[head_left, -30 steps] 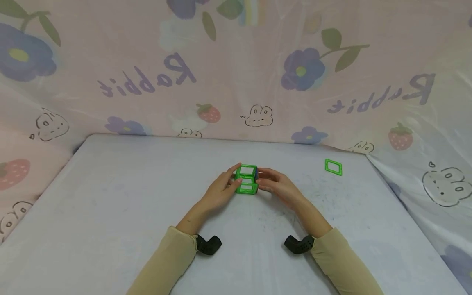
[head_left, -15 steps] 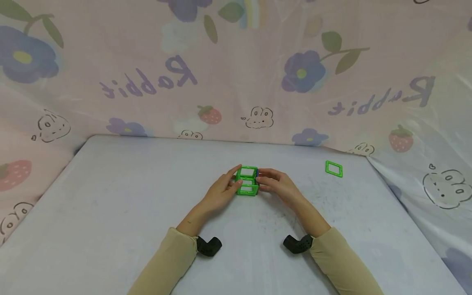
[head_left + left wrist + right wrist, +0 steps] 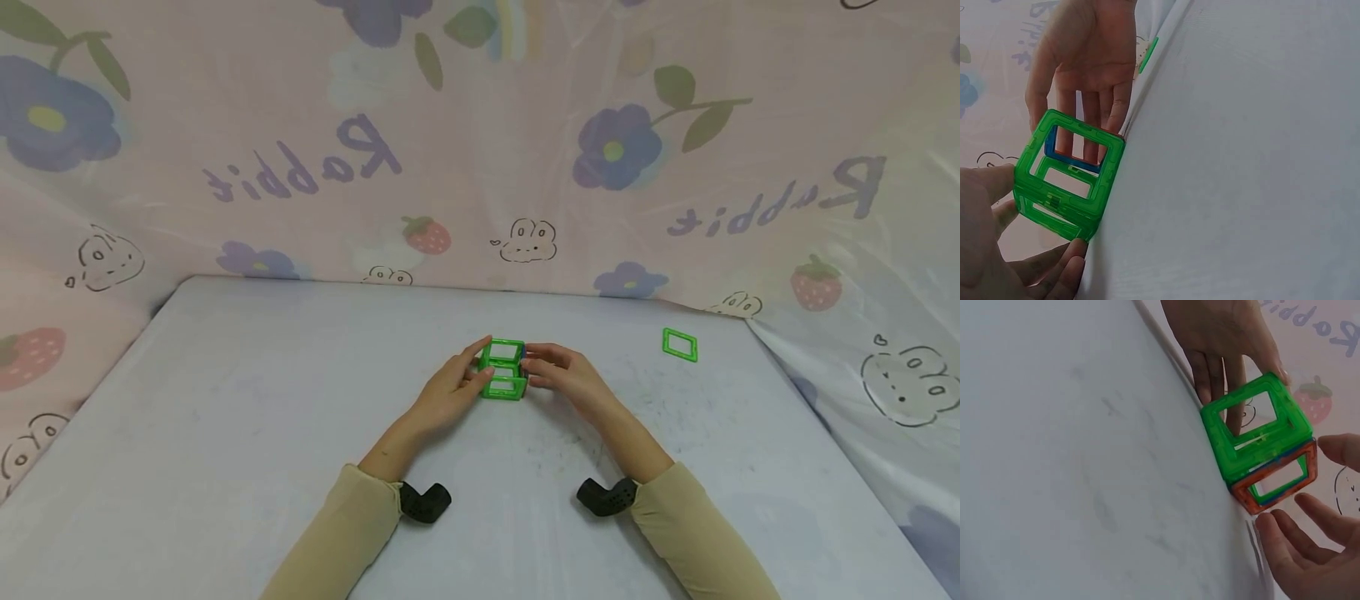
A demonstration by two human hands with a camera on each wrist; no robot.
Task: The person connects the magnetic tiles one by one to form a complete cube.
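Observation:
A small box of green magnetic tiles point(image 3: 504, 380) stands near the middle of the table, held between both hands. My left hand point(image 3: 447, 387) grips its left side, thumb on the near part and a finger at the far edge. On the right side of the box, an orange tile point(image 3: 1244, 494) shows in the right wrist view, and a blue tile point(image 3: 1075, 161) appears through the green frame in the left wrist view. My right hand point(image 3: 576, 382) holds that side, its thumb and fingertips at the orange tile's edges.
A loose green square tile point(image 3: 679, 357) lies flat at the table's far right. Black wrist cameras point(image 3: 426, 502) stick out from both sleeves over the white table point(image 3: 225, 433). A printed curtain point(image 3: 465, 167) rises behind the table and along its sides.
Both hands stay at the box's sides with almost no movement. Everything sits slightly lower in the head view than a second ago. The loose green tile is in the same place.

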